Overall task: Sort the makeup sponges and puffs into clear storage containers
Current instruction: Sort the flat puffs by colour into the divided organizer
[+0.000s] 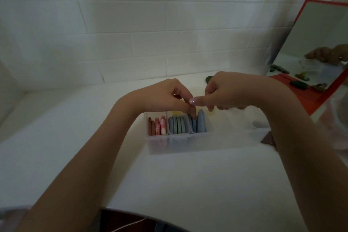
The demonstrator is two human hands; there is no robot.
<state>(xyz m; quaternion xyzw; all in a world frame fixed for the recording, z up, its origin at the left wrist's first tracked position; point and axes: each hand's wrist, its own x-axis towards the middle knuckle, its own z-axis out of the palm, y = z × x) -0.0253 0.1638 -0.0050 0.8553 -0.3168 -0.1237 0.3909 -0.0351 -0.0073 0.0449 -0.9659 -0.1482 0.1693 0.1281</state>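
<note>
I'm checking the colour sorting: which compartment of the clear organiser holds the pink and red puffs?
The leftmost compartment of the clear plastic organiser: its pink and red puffs stand on edge, whereas the neighbouring compartments hold blue-grey puffs.

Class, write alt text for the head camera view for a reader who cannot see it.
Two hands, left hand and right hand, tuck a blue puff upright into a clear divided box on a white counter. Pink puffs fill its left compartment; a red-framed mirror leans at right.
</note>
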